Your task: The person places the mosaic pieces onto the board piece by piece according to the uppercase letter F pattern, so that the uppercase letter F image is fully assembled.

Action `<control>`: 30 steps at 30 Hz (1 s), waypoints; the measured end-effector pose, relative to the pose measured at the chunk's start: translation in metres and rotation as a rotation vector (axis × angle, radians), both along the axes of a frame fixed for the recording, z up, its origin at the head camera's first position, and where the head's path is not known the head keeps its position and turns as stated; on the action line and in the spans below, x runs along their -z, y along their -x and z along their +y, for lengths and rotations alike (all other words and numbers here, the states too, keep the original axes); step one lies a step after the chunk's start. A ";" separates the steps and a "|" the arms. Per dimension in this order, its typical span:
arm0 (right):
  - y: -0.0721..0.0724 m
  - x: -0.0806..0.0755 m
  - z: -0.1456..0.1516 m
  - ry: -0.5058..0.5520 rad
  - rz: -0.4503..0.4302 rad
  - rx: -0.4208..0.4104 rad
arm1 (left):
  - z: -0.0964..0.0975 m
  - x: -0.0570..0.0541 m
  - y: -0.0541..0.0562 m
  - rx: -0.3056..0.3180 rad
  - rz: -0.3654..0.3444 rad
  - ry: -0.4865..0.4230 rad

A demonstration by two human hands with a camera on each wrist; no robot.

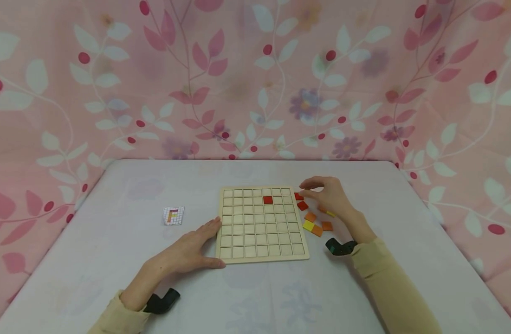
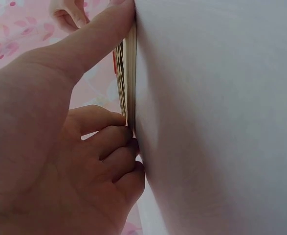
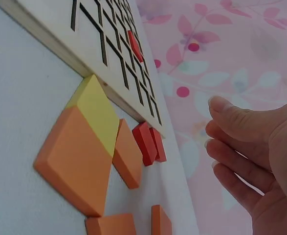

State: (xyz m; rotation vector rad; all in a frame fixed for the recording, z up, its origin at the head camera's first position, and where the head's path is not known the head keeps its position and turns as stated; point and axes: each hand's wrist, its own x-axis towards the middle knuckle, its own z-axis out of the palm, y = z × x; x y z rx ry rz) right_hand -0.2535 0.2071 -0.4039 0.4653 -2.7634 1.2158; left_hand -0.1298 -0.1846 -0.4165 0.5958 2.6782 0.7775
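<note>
A wooden grid board (image 1: 222, 232) lies mid-table, with one red tile (image 1: 268, 200) set in a cell near its far side. My left hand (image 1: 188, 250) rests against the board's near left corner, thumb at the front edge and fingers along the left side. The left wrist view shows its fingertips (image 2: 121, 120) against the board's edge. Over the loose tiles to the right is my right hand (image 1: 328, 197), fingers loosely bent and holding nothing. Two loose red tiles (image 1: 302, 205) lie near its fingertips at the board's right edge. In the right wrist view, thumb and fingers (image 3: 236, 152) are above the table.
Several orange tiles (image 1: 327, 226) and a yellow tile (image 1: 308, 225) are scattered right of the board. More tiles lie partly under my right wrist. Left of the board is a small card (image 1: 173, 216) with a coloured grid pattern. A pink floral cloth (image 1: 255, 79) hangs behind the table.
</note>
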 end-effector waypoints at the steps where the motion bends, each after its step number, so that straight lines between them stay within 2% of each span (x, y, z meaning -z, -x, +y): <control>1: 0.000 0.001 0.002 -0.001 -0.002 0.000 | 0.000 0.000 0.000 0.000 -0.002 0.001; 13: -0.005 0.008 0.020 -0.017 -0.065 -0.015 | 0.001 0.000 0.001 0.004 -0.002 0.009; 20: -0.007 0.011 0.017 -0.031 -0.126 -0.028 | 0.000 0.000 0.001 0.003 -0.005 0.011; 30: -0.006 0.020 0.015 -0.049 -0.136 -0.076 | 0.000 0.000 0.000 0.009 -0.001 0.008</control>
